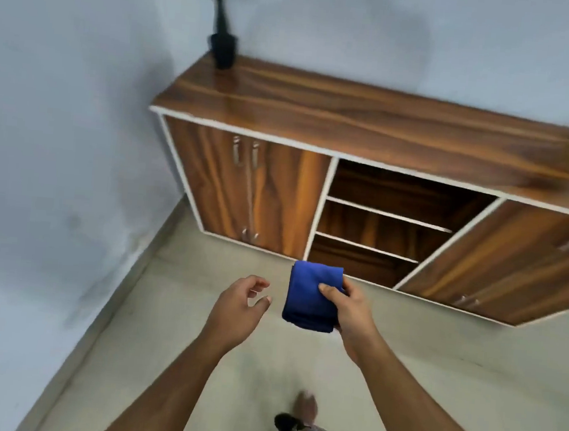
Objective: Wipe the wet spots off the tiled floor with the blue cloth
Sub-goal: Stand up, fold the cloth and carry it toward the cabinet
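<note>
R hand point(347, 310) grip pinches folded blue cloth point(310, 298) over pale tiled floor point(452, 360); L hand point(237, 311) open, by wood cabinet point(353, 118) w/ white walls.

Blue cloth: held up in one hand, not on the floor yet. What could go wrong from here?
1. The right hand pinches the folded blue cloth at one edge only, and the left hand is open and off it, so the cloth may unfold or slip.
2. No wet spots are readable on the tiled floor in this blurred view, so wiping could miss them.
3. A bare foot is on that floor; stepping on an unseen wet patch could cause a slip.
</note>
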